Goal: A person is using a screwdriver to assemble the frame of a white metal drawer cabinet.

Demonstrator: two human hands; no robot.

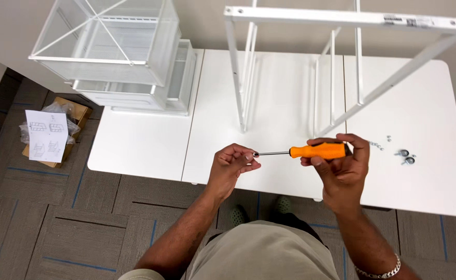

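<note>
The person is holding an orange-handled screwdriver [311, 151] level above the near edge of the white worktop [150, 145]. Its long axis is running side to side across the view, with the handle on the right and the thin metal shaft pointing left. The right hand [342, 166] is wrapping the handle, fingers curled over the top and thumb underneath, gripping it firmly. The left hand [231, 166] is sitting at the tip of the screwdriver, its fingers pinched narrowly together around something small at the very end of the shaft; what that small piece is cannot be told.

Behind the screwdriver, a white metal frame [342, 62] is standing upright on the worktop. To the right of the screwdriver, small castor wheels [405, 156] and a few loose screws [378, 144] are lying on the worktop. Far to the screwdriver's left, white mesh drawers [129, 57] are stacked on the worktop's back corner, and a cardboard box [62, 129] with an instruction sheet [45, 136] is sitting on the floor.
</note>
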